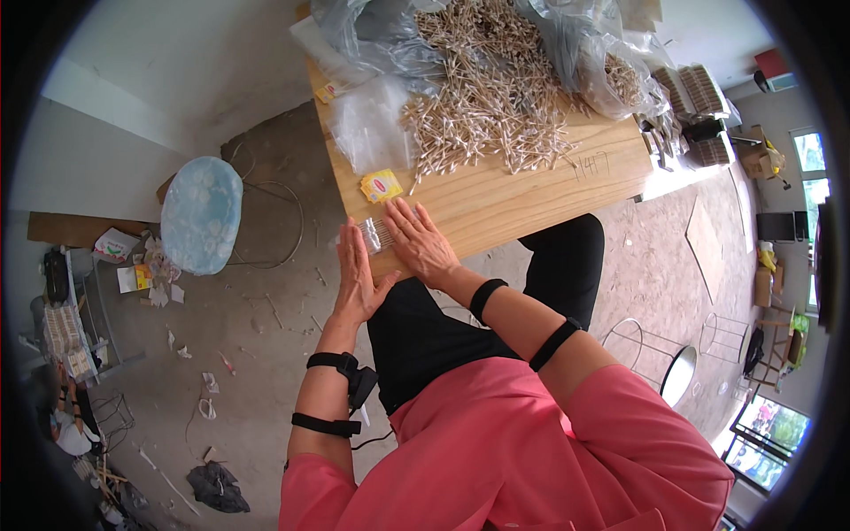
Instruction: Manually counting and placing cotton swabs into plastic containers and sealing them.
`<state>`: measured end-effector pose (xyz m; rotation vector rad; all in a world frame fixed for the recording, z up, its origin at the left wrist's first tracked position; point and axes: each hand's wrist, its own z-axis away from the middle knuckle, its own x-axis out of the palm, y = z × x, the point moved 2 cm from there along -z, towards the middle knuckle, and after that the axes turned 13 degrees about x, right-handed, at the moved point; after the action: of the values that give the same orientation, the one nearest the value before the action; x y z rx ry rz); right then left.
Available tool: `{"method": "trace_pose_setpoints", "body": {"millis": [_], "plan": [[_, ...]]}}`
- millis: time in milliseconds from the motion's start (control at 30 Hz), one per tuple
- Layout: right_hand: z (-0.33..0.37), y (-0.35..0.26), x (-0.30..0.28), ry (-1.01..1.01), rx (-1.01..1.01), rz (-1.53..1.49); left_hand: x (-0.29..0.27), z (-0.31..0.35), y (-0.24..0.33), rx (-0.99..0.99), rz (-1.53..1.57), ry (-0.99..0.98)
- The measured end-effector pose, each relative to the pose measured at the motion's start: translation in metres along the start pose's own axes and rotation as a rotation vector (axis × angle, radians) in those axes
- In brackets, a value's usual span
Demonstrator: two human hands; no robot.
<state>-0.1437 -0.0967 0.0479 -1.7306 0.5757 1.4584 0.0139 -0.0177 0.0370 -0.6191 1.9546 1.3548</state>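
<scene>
A small bundle of cotton swabs, with white tips toward its left end, lies at the table's near left corner between my two hands. My left hand stands along its left side, fingers stretched out and close together. Flat over its right side rests my right hand, fingers extended. Whether a clear bag wraps the bundle I cannot tell. Just beyond are yellow printed cards and a stack of clear plastic bags. A large heap of loose cotton swabs covers the far middle of the table.
The wooden table ends just in front of my lap. Large clear plastic bags flank the heap. A stool with a light blue cover stands at left. Packed bundles sit at far right. Scraps and a black bag lie on the floor.
</scene>
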Motion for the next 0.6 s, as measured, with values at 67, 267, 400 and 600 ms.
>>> {"method": "trace_pose_setpoints", "body": {"millis": [67,267,400,600], "plan": [[0.0,-0.002,0.002,0.004,0.011,-0.02,-0.001,0.0,0.002,-0.004,-0.004,0.008],[0.001,-0.012,0.003,-0.015,0.053,-0.05,-0.001,-0.002,0.006,-0.048,-0.145,-0.063],[0.0,-0.01,0.007,0.007,0.035,-0.184,-0.009,-0.008,0.015,-0.091,-0.225,-0.109],[0.0,0.019,-0.01,0.312,0.244,-0.687,-0.025,-0.005,0.006,-0.209,-0.24,0.339]]}}
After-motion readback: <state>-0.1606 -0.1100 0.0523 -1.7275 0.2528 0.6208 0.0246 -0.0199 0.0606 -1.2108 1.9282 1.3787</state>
